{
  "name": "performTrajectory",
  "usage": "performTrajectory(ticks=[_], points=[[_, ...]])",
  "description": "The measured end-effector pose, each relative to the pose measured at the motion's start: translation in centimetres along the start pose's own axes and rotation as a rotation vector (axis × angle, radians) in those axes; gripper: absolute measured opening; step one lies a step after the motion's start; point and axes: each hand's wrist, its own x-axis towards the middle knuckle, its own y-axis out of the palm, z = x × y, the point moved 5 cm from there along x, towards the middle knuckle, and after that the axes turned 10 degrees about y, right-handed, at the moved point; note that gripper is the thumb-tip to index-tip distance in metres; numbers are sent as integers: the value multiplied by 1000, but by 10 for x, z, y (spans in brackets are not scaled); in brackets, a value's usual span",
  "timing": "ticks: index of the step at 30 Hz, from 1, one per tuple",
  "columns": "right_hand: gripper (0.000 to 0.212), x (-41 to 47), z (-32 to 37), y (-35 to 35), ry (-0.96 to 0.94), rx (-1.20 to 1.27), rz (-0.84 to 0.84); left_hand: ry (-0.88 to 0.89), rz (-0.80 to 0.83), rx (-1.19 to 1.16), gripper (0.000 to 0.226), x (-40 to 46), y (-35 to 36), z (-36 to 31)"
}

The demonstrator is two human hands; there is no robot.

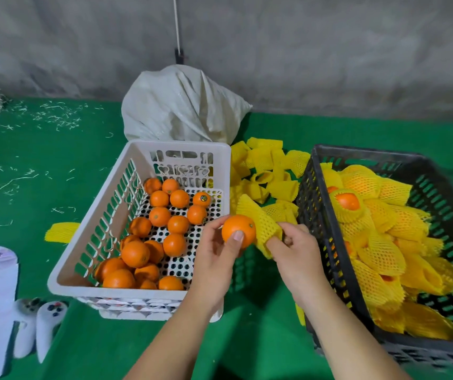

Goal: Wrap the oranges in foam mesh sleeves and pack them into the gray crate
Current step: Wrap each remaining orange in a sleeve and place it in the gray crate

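From the head view, the left hand (217, 259) pinches an orange (238, 231) between thumb and curled fingers (238, 237), holding it above the green table (82, 352). Just right of those fingers, the right hand (296, 253) grips a yellow foam mesh sleeve (261, 223), its open end touching the orange. Left of the left fingers stands a white basket (88, 250) of bare oranges (159, 215). Right of the right fingers, the gray crate (321, 229) holds wrapped oranges (378, 242). Loose sleeves (263, 165) lie beyond the fingers.
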Motion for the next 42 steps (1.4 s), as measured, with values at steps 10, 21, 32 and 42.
performTrajectory(ticks=[10, 21, 32, 42], points=[[24, 6, 12, 5, -181, -300, -214, -67, 236, -93, 49, -1, 5, 6], [26, 9, 17, 9, -146, -279, 44, -294, 313, -223, 55, 2, -2, 14], [20, -17, 29, 0, -360, -276, -31, -4, 28, -72, 52, 1, -6, 11], [38, -26, 27, 11, -416, -304, -20, -83, 224, -34, 69, 0, 0, 14]])
